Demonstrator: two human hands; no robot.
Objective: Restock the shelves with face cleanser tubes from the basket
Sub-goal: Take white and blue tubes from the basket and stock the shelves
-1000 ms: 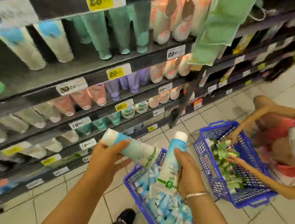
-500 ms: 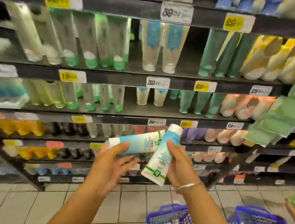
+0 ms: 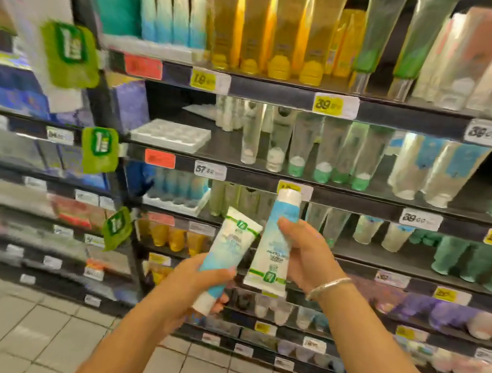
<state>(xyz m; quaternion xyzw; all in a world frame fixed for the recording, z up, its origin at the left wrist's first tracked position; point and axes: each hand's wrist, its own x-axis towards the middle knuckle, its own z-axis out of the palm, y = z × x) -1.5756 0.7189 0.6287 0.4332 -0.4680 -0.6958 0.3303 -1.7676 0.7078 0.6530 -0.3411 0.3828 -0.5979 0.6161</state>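
My left hand (image 3: 195, 282) grips a white and light-blue face cleanser tube (image 3: 225, 255), cap end down and tilted to the right. My right hand (image 3: 304, 255) holds a second tube of the same kind (image 3: 275, 239) with its white cap up. Both tubes are raised in front of the shelves (image 3: 269, 184), level with the third shelf down. The basket is out of view.
The shelves carry rows of upright tubes in yellow, green, clear and blue. A white plastic tray (image 3: 170, 135) lies on the shelf at upper left, with another tray (image 3: 174, 204) one shelf below it. Green promo tags (image 3: 100, 150) stick out from the shelf post. Tiled floor lies below.
My view has swung up and left, away from the baskets. Both hands have risen with their tubes, and the left tube has turned from lying crosswise to cap-down.
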